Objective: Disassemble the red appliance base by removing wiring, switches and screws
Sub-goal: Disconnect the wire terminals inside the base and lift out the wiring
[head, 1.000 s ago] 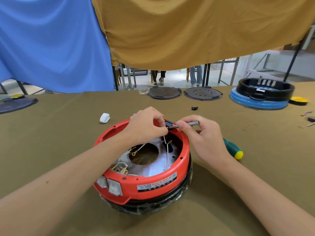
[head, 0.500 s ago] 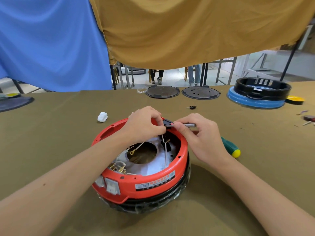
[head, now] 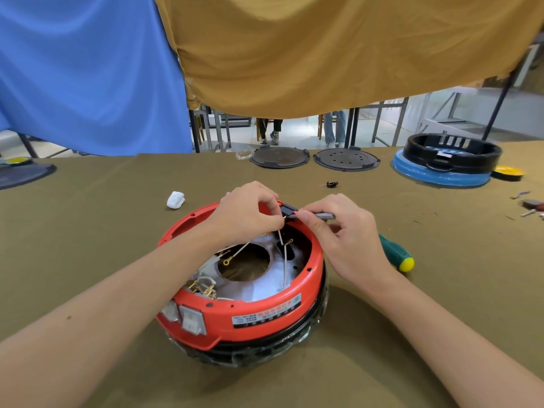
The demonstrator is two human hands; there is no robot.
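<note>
Red appliance base (head: 259, 313) sits upside down on the olive table cloth (head: 88, 245), right in front of me; my left hand (head: 247, 216) pinches a black switch block (head: 288, 212) at the far rim, white wires (head: 284, 260) trailing from it into the shell; my right hand (head: 344, 240) grips a grey metal tool (head: 323, 215) against that block; green-handled screwdriver (head: 396, 253) lies just right of the base
</note>
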